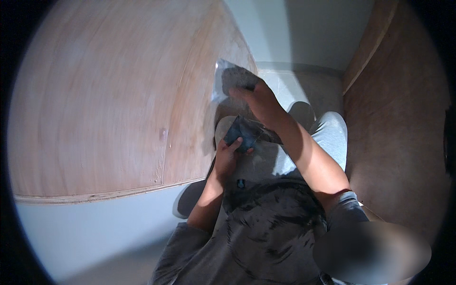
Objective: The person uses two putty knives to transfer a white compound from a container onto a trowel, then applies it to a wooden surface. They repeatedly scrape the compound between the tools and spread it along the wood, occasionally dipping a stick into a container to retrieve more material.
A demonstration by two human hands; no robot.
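Observation:
My right hand [247,92] is closed on a broad, flat, shiny piece like a scraper blade [219,76], close to the plywood panel [114,104] on my left. I cannot tell whether its edge touches the wood. Lower down, above my lap, my left hand [229,154] grips a dark bluish flat plate [243,133], the thumb lying on its face. What kind of plate it is does not show clearly. Pale streaks and smears run over the panel's wood grain.
Below the panel's lower edge lies a pale blue-grey surface [104,232]. A brown wooden panel [394,118] stands close on my right. Ahead is a pale wall [323,33], with a grey floor [323,88] at its foot. My bent knees [332,126] fill the space between.

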